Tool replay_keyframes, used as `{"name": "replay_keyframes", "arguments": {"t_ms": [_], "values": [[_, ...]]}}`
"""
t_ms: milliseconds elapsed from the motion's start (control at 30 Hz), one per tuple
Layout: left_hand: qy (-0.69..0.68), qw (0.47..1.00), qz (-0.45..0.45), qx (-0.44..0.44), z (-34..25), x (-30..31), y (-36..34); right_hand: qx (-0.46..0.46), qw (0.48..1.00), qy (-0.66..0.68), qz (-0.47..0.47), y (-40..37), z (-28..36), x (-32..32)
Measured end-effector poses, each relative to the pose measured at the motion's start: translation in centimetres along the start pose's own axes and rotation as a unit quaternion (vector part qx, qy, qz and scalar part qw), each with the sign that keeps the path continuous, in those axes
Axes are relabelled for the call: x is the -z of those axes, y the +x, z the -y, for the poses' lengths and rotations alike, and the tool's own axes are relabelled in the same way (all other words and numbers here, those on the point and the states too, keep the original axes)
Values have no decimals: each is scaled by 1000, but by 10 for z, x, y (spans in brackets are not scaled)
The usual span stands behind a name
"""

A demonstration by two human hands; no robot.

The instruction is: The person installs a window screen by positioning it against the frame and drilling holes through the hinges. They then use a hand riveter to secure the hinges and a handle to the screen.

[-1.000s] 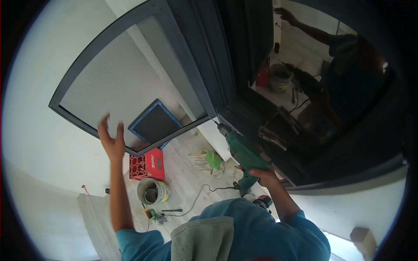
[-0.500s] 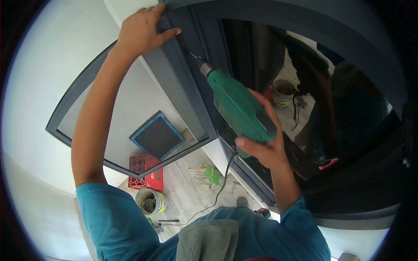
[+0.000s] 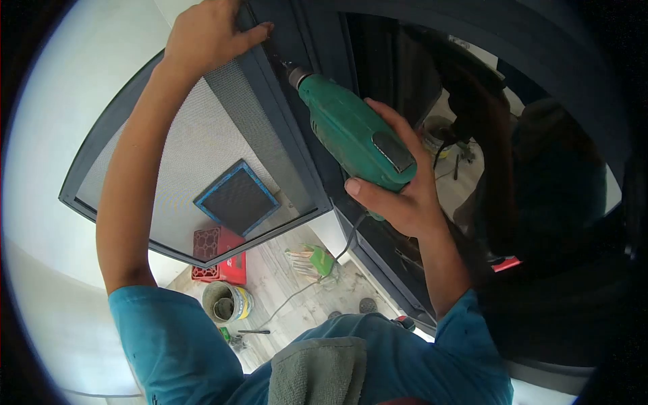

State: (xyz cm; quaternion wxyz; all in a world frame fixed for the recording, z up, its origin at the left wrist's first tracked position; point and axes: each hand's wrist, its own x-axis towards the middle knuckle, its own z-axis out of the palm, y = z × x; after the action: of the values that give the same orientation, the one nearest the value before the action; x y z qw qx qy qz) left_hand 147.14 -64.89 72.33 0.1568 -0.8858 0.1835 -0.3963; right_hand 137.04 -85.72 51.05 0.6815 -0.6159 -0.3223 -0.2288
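Note:
My right hand [image 3: 398, 175] is wrapped round the body of a green power drill [image 3: 351, 131]. The drill points up and left, its bit close to the dark frame [image 3: 304, 135] near its top; whether the tip touches is hard to tell. My left hand [image 3: 212, 37] rests on the frame's upper edge, thumb stretched toward the drill bit and the other fingers over the edge, partly out of view. A mesh screen panel [image 3: 162, 169] with a dark border hangs open below my left arm. Dark glass [image 3: 405, 81] lies right of the drill and shows reflections.
On the floor are a red crate [image 3: 233, 266], a bucket [image 3: 226, 302], a green item [image 3: 320, 261] beside pale gloves, and a thin dark tool [image 3: 254, 331]. The drill's cord [image 3: 290, 297] runs across the floor. A blue-edged dark panel [image 3: 237, 199] shows through the mesh.
The drill and my right hand have moved up and left, bringing the bit nearer my left thumb. My left hand has also shifted up and left in view. The whole view has shifted slightly.

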Motion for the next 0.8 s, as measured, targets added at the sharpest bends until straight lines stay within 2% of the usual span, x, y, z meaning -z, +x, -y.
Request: {"name": "replay_keyframes", "arguments": {"t_ms": [100,133,167,233,267,300,800], "values": [[-7,998,46,34,-1,2,1,-2,1000,-6,6,-2,1,1],[129,990,-48,-25,9,-19,2,-1,1000,-9,8,-1,1,1],[262,951,-139,-83,29,-56,1,3,1000,-10,9,-1,-1,1],[264,949,-145,-90,30,-59,1,10,1000,-12,11,-1,-5,3],[133,989,-60,-37,11,-24,1,12,1000,-18,15,-1,-6,4],[-1,999,27,18,0,-3,2,14,999,-24,18,-1,-7,4],[-15,999,37,15,-2,0,1,14,999,-29,24,-3,-3,8]]}}
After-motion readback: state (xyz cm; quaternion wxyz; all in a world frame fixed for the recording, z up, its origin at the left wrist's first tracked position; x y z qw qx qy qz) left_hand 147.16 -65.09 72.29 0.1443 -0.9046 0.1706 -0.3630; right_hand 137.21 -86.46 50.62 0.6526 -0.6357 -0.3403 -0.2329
